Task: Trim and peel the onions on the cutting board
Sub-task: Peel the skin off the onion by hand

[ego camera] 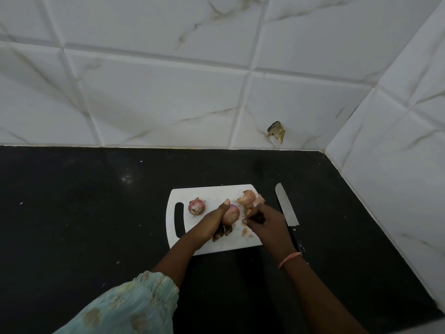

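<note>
two onions are on the cutting board (192, 242): one onion (196, 206) lies apart near the handle slot, the other (231, 214) sits gripped in the left hand (212, 221), and the right hand (261, 219), pinching skin, could tug it loose.

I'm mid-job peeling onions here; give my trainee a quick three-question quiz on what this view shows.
1. True or false: the knife lies on the cutting board.
2. Which hand holds an onion?
A. left hand
B. right hand
C. neither
3. Fill in: the loose peels lie at the board's far ____ corner.

Key:
1. False; it lies on the black counter, right of the board.
2. A; a second onion sits free near the handle slot.
3. right
</note>
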Demonstrator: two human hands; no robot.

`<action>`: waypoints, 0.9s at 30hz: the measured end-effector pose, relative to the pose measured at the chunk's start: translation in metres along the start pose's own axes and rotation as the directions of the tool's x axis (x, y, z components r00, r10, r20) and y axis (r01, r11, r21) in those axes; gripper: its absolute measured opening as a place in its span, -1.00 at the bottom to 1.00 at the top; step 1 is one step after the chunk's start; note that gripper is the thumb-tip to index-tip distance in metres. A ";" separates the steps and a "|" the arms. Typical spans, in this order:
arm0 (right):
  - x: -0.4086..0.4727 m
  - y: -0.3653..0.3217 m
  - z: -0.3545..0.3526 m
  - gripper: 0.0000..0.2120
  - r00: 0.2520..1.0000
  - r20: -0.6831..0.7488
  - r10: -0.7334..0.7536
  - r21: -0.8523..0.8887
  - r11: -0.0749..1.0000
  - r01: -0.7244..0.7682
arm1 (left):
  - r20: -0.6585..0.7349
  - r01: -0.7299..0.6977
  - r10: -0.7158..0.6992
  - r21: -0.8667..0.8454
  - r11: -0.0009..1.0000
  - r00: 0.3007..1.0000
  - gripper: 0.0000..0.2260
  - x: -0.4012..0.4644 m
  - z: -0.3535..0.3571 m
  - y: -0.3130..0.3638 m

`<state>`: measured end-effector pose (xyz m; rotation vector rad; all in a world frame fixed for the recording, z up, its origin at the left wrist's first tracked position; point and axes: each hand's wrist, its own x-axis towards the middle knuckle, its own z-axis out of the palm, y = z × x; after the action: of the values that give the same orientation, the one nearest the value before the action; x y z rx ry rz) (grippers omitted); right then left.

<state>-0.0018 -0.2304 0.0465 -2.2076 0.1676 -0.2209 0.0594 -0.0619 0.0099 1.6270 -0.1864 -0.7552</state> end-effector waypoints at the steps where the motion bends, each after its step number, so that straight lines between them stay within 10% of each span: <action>1: 0.001 0.002 0.000 -0.88 0.999 -0.037 0.037 -0.009 0.999 -0.037 | 0.000 0.000 0.000 0.002 1.000 1.000 -0.31 -0.001 0.000 0.001; 6: 0.002 0.003 0.006 -0.90 0.996 -0.086 -0.003 -0.244 0.970 -0.018 | -0.005 -0.023 0.023 -0.046 0.999 1.000 -0.42 -0.002 0.000 0.000; 10: -0.002 -0.007 0.011 -0.81 0.988 -0.155 0.025 -0.088 0.995 -0.039 | -0.020 -0.014 0.012 -0.088 0.996 1.000 -0.49 0.000 -0.001 0.000; 15: -0.006 -0.015 0.021 -0.54 0.983 0.165 -0.078 0.100 0.993 0.062 | -0.012 0.059 -0.061 -0.116 0.991 0.998 -0.52 0.003 -0.003 -0.002; 27: -0.006 -0.008 0.018 -0.60 0.995 0.004 0.098 0.277 0.956 -0.096 | -0.078 -0.196 0.190 -0.073 0.978 0.979 -0.72 0.002 -0.005 -0.013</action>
<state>-0.0038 -0.2101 0.0416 -1.9152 0.2357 -0.1888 0.0600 -0.0558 -0.0024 1.5316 -0.2567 -0.5492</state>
